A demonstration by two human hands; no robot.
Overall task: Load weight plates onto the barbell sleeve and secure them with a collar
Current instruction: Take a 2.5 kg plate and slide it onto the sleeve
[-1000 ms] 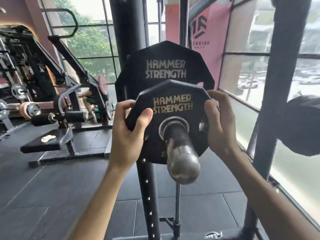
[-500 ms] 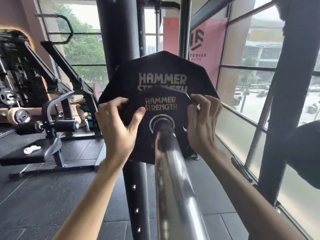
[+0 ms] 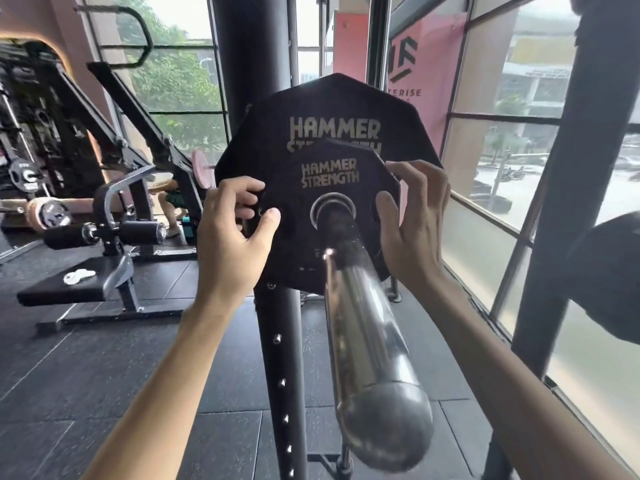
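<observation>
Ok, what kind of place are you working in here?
A gym, it seems: a small weight plate and a big weight plate sit on a barbell sleeve, a padded leg machine stands to the left, and the floor is dark rubber tile.

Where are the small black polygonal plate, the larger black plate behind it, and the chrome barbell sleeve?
Small black polygonal plate (image 3: 294, 258): head view, lower-left face.
Larger black plate (image 3: 332, 102): head view, face above lettering.
Chrome barbell sleeve (image 3: 363, 334): head view, mid-shaft.
</observation>
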